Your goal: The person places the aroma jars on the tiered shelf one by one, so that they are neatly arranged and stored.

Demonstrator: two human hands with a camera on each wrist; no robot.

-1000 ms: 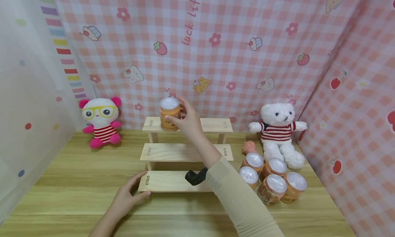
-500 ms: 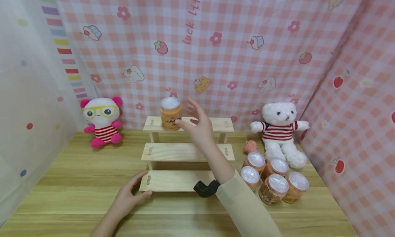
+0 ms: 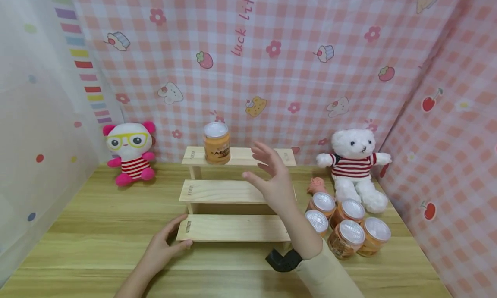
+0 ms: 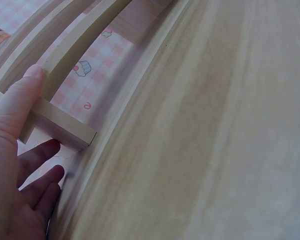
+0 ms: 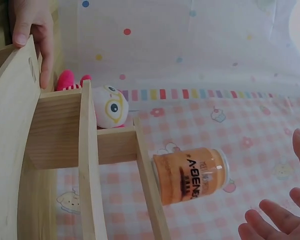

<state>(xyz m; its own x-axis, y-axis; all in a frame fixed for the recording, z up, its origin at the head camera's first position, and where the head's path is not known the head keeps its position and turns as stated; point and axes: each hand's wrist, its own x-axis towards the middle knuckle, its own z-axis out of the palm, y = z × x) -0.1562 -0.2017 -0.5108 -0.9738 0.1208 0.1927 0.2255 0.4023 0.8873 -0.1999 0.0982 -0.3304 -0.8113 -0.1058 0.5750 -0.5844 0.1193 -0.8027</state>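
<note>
A three-tier wooden display rack (image 3: 237,228) stands on the table in the head view. An orange jar (image 3: 217,148) with a clear lid sits upright on the left part of its top tier; dark lettering on the jar shows in the right wrist view. My left hand (image 3: 162,245) holds the left end of the bottom tier, and the left wrist view has the thumb (image 4: 21,102) on the board's edge with the fingers beyond the end support. To the right of the jar and apart from it, my right hand (image 3: 275,185) hovers before the rack, fingers spread, holding nothing.
Several similar lidded jars (image 3: 351,232) cluster on the table right of the rack. Behind them are a small pink yarn-like bundle (image 3: 316,185) and a white teddy bear (image 3: 354,160). A pink-eared plush panda (image 3: 130,153) sits at the left. Checked cloth hangs behind.
My right hand has let go of the jar on the top tier and drawn back to the right and toward me. The left hand has kept its place on the rack.
</note>
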